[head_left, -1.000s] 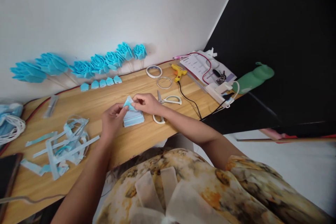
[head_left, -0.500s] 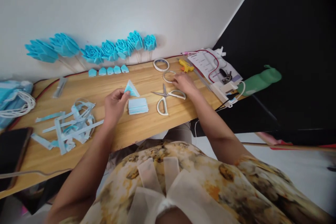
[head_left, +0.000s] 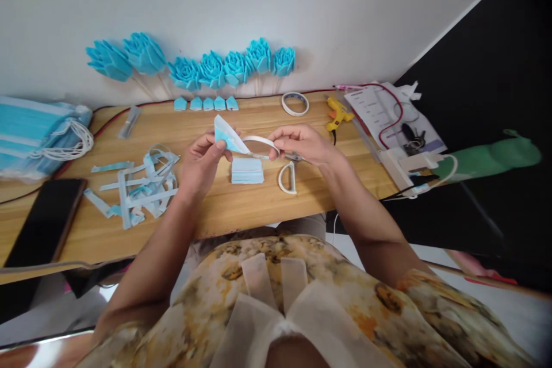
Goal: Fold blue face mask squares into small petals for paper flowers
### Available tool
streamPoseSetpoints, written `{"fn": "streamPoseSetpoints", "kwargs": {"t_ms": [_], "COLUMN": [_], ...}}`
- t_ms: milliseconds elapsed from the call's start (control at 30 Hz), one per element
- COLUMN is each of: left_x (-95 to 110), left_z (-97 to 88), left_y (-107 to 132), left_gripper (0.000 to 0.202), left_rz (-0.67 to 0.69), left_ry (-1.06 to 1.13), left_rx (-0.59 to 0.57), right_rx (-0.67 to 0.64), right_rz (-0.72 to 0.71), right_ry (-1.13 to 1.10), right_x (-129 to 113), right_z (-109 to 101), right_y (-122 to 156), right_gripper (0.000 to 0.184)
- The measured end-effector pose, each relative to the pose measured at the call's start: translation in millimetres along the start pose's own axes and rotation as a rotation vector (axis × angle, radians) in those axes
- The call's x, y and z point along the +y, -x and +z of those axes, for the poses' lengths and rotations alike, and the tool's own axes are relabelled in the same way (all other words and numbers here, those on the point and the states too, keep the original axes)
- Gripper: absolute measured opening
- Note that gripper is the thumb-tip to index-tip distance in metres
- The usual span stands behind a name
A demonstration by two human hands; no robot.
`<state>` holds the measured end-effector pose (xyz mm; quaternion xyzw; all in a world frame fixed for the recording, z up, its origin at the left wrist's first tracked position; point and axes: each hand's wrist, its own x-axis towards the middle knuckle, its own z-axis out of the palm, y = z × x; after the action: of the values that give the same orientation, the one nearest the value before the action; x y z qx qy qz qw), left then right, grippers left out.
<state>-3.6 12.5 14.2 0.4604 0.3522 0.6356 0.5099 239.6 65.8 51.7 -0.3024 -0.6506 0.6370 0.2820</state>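
My left hand (head_left: 199, 162) pinches a piece of blue and white mask fabric folded into a triangle (head_left: 227, 135). In my right hand (head_left: 304, 142) is a narrow white tape roll (head_left: 260, 138), gripped at its right side. The roll's left edge meets the lower right corner of the folded fabric; whether it sticks there I cannot tell. Just below lies a stack of cut blue fabric rectangles (head_left: 247, 171). White-handled scissors (head_left: 293, 177) lie partly hidden under my right hand.
Blue fabric flowers (head_left: 212, 69) on sticks lean along the wall, above several small folded petals (head_left: 208, 104). Another tape roll (head_left: 295, 104), a yellow glue gun (head_left: 337, 113) and a power strip (head_left: 401, 169) are rightward. Fabric strips (head_left: 146, 192), a phone (head_left: 47, 218) and bagged masks (head_left: 34, 135) lie left.
My right hand has picked the tape roll up from the table and brought it left to the folded fabric. My left hand still holds the fabric. The camera view has shifted left.
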Motion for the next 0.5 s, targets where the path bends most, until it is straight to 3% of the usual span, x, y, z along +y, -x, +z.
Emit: {"fn": "streamPoseSetpoints", "kwargs": {"t_ms": [267, 500], "left_x": [1.5, 8.8], "left_z": [-9.8, -5.9], "left_y": [3.5, 1.0], "left_gripper": [0.029, 0.037], "left_rz": [-0.212, -0.146], "left_ry": [-0.123, 0.051], "left_rx": [-0.224, -0.094], "right_rx": [-0.116, -0.164], "right_rz": [0.02, -0.073], "right_ry": [-0.097, -0.289], "right_x": [-6.4, 6.5], "right_z": [6.9, 3.8], "right_y": [-24.4, -24.7], "right_gripper": [0.029, 0.034]}}
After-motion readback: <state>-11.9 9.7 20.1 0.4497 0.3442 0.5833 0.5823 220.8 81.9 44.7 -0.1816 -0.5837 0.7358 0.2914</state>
